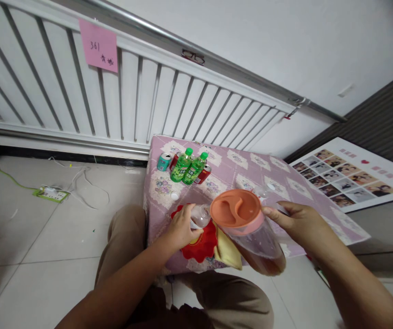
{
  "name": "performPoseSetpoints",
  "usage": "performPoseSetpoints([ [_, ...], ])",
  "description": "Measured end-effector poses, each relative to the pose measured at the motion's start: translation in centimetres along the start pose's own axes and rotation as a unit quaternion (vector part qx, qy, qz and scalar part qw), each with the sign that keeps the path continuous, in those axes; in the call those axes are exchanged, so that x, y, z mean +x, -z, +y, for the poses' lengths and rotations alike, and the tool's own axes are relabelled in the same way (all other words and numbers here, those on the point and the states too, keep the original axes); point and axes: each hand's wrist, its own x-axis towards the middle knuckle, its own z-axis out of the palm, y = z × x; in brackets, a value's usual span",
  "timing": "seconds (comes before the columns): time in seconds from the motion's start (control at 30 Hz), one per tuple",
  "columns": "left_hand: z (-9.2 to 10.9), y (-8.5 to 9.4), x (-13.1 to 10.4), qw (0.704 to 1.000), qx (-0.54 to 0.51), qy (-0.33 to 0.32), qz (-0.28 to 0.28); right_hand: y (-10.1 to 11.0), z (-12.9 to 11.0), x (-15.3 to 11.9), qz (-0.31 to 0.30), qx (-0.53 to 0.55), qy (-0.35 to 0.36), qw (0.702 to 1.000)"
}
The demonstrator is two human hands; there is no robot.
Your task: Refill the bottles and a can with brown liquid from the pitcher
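My left hand [181,228] is wrapped round a small clear bottle [201,214], its uncapped mouth at the pitcher's lid. My right hand [299,221] grips the handle side of a clear pitcher [258,249], which is tilted toward the bottle. The pitcher has an orange lid [236,209] and brownish liquid low in its body. Under the bottle lies a red scalloped tray [201,249], partly hidden by my hand. A yellow cloth [228,251] rests beside the tray at the table's near edge. A white bottle cap [174,196] lies on the tablecloth.
The table has a purple flowered cloth [237,160]. Two green-capped drink bottles [186,169], a teal can [164,161] and red cans [205,173] stand at its back left. Another clear bottle [263,190] is partly hidden behind the pitcher. A white radiator [182,100] runs behind.
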Motion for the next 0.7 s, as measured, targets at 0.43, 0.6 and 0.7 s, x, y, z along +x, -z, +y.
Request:
performPoseSetpoints([
  [0.43, 0.0, 0.1, 0.0, 1.0, -0.001, -0.004, -0.001, 0.0, -1.1, 0.0, -0.017, 0.019, -0.025, 0.999],
  [0.6, -0.1, 0.0, 0.0, 1.0, 0.004, -0.009, 0.005, 0.1, -0.9, -0.2, -0.014, 0.02, -0.027, 0.999],
  [0.7, 0.1, 0.2, 0.0, 1.0, -0.001, -0.007, -0.001, 0.1, -1.1, -0.1, -0.016, 0.017, -0.03, 0.999],
])
